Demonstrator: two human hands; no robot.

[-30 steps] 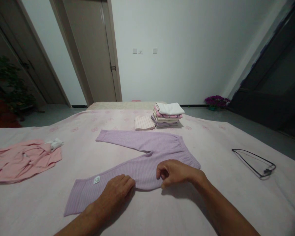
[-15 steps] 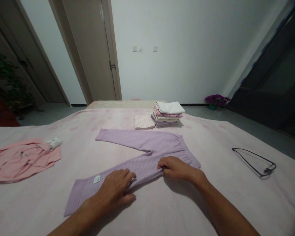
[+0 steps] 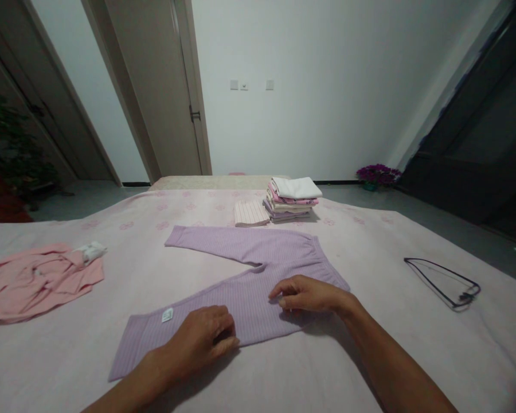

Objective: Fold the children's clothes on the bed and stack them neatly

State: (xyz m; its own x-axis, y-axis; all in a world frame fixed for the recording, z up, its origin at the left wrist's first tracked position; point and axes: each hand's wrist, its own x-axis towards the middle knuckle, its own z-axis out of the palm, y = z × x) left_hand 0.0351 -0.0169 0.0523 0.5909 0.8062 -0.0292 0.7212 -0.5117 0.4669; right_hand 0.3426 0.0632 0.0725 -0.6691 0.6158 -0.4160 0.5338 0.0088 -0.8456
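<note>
A pair of lilac ribbed trousers (image 3: 258, 304) lies spread on the bed-like surface, legs to the left and gathered waistband to the right. A small white label (image 3: 167, 314) shows on the nearer leg. My left hand (image 3: 206, 332) rests at the near edge of that leg, fingers bent and thumb apart from them. Over the upper part of the same leg is my right hand (image 3: 305, 295), its fingers loosely curved and parted from the thumb, gripping no cloth. Whether its fingertips touch the fabric is hard to see.
A stack of folded clothes (image 3: 292, 198) stands at the back, beside a folded striped garment (image 3: 250, 213). On the left lies a crumpled pink garment (image 3: 43, 281). A black thin-framed object (image 3: 442, 281) lies on the right of the pale pink cloth (image 3: 370, 355).
My right hand has let go of the trouser leg's near edge, which now lies flatter and closer to me. My left fingers have bent more. The view has shifted slightly.
</note>
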